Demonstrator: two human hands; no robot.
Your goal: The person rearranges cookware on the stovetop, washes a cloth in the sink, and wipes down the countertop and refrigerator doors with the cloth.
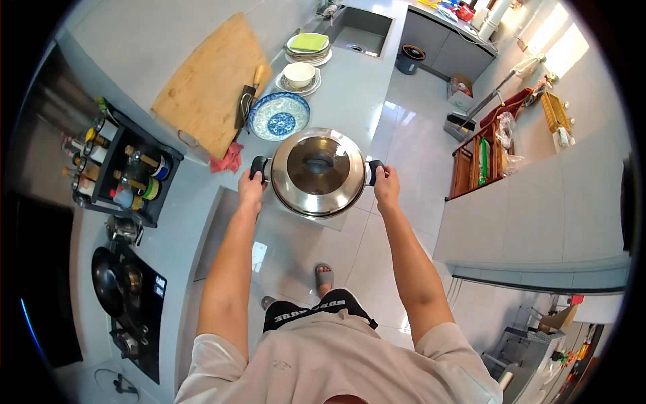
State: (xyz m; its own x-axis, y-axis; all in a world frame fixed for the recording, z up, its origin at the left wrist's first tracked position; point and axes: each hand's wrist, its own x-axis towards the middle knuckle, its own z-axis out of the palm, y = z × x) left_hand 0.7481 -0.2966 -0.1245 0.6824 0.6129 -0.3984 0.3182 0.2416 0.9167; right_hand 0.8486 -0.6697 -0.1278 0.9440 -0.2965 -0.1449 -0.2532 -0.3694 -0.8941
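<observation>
Board (202, 87) leans on wall (145, 37); plates (306, 58) near sink (367, 27).

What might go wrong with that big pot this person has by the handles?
If the pot tips, its lid might slide, since the left hand and right hand are on the side handles, not on it. Moving the pot forward might also knock the blue-and-white dish, which sits just beyond it on the counter.

Kitchen — sink (367, 28), stove (152, 337), cutting board (202, 87)
</observation>
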